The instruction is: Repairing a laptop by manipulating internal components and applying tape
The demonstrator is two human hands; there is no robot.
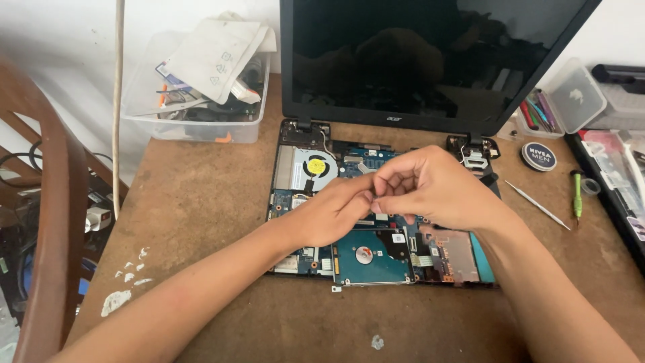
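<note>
Nearest us on the brown table [201, 202] lies the opened laptop base [376, 222], its hard drive [368, 259] at the near edge. Above its middle our left hand [332, 212] and right hand [430, 188] meet, fingertips pinched narrowly together; whatever they pinch is hidden. Farther stands the dark screen [430, 60].

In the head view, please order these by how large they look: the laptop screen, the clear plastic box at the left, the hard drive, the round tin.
1. laptop screen
2. clear plastic box
3. hard drive
4. round tin
</note>
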